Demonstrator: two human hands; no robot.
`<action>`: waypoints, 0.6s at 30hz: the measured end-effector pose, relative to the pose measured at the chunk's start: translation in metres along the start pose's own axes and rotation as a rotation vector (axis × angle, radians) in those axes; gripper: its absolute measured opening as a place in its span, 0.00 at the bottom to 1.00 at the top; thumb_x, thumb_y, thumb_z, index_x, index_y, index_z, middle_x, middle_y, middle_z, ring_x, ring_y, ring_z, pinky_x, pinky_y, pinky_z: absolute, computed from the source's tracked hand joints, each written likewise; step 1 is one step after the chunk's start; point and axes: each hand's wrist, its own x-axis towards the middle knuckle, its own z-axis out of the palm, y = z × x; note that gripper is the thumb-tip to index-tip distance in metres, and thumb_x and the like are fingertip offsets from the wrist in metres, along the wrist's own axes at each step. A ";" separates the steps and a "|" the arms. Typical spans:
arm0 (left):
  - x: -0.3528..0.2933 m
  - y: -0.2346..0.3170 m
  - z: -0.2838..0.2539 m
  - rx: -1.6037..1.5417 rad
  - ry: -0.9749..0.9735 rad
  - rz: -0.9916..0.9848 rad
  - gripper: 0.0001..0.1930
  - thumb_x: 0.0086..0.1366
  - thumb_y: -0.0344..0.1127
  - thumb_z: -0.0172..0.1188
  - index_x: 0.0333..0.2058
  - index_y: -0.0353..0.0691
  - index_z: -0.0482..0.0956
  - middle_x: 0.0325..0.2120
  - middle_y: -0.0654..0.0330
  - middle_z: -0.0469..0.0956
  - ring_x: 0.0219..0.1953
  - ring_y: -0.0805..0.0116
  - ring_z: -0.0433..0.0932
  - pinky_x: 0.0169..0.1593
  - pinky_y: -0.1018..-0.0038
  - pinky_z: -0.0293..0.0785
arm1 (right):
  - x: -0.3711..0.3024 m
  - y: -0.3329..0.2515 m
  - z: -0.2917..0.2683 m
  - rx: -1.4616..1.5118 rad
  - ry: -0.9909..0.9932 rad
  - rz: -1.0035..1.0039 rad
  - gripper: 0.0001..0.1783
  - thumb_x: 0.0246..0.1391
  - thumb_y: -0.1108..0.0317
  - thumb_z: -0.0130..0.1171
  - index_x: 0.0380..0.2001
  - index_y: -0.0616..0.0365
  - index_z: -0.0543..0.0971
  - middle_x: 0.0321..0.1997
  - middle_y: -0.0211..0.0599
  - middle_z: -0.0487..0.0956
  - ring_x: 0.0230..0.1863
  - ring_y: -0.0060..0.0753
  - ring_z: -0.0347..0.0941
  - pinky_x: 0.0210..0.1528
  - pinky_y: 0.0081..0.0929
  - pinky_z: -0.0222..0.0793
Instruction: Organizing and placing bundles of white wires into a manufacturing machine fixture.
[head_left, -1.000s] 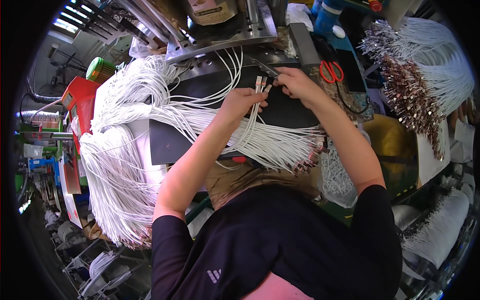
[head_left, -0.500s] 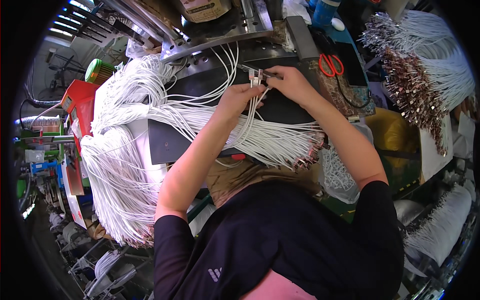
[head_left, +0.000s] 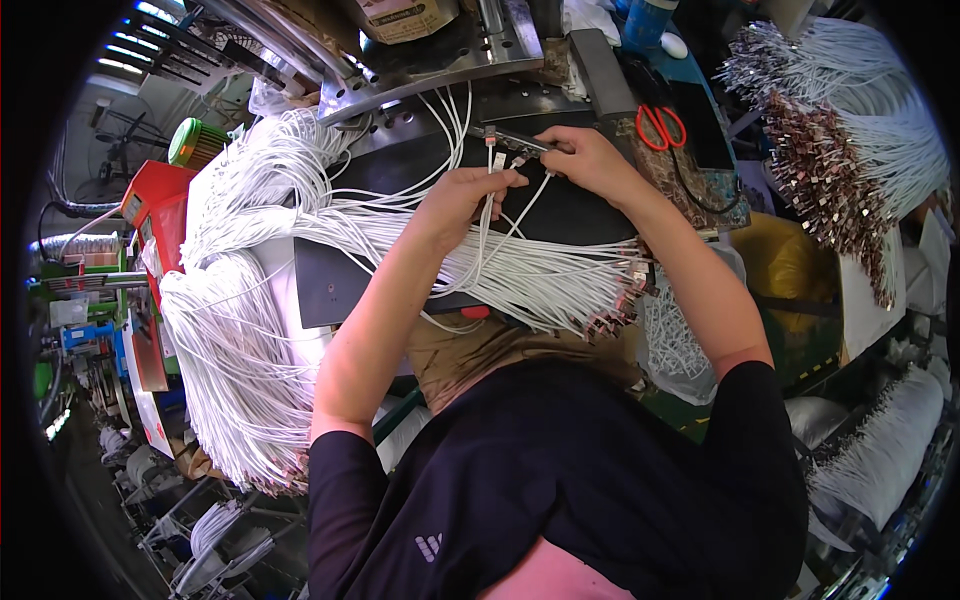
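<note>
Left hand (head_left: 470,195) closed on a few white cable ends (head_left: 493,160), connectors held upright over the black mat (head_left: 400,170) at the table's far edge. Right hand (head_left: 585,160) pinches a slim metal tool (head_left: 515,138) against those tips.

Progress, my read: early-to-mid. Big unworked white cable bundle (head_left: 250,330) drapes off the table's left edge; a fanned batch (head_left: 560,285) lies across the near edge, connectors pointing right.

Around: red scissors (head_left: 660,125) at far right, tipped cable bundle (head_left: 850,150) hanging beyond the right edge. Loose strands cross the mat under both hands and could snag.
</note>
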 end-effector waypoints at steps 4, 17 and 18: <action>0.005 0.003 -0.002 0.166 -0.074 -0.061 0.13 0.66 0.38 0.62 0.39 0.32 0.85 0.20 0.70 0.72 0.24 0.78 0.71 0.31 0.80 0.66 | -0.002 -0.003 -0.003 0.013 -0.057 0.009 0.16 0.54 0.70 0.57 0.46 0.64 0.80 0.30 0.27 0.79 0.31 0.16 0.71 0.34 0.19 0.65; 0.010 0.003 -0.009 -0.010 -0.018 -0.121 0.14 0.65 0.41 0.64 0.36 0.34 0.85 0.20 0.71 0.73 0.19 0.80 0.69 0.24 0.83 0.60 | -0.008 -0.006 -0.011 -0.103 -0.067 0.052 0.20 0.53 0.61 0.70 0.44 0.63 0.80 0.35 0.31 0.82 0.36 0.18 0.75 0.39 0.19 0.68; 0.012 0.005 -0.006 0.022 -0.010 -0.140 0.14 0.66 0.41 0.63 0.36 0.34 0.85 0.20 0.71 0.72 0.18 0.81 0.68 0.24 0.83 0.60 | -0.011 -0.007 -0.010 -0.099 -0.105 0.042 0.20 0.53 0.61 0.70 0.44 0.63 0.80 0.35 0.31 0.82 0.36 0.18 0.75 0.39 0.19 0.68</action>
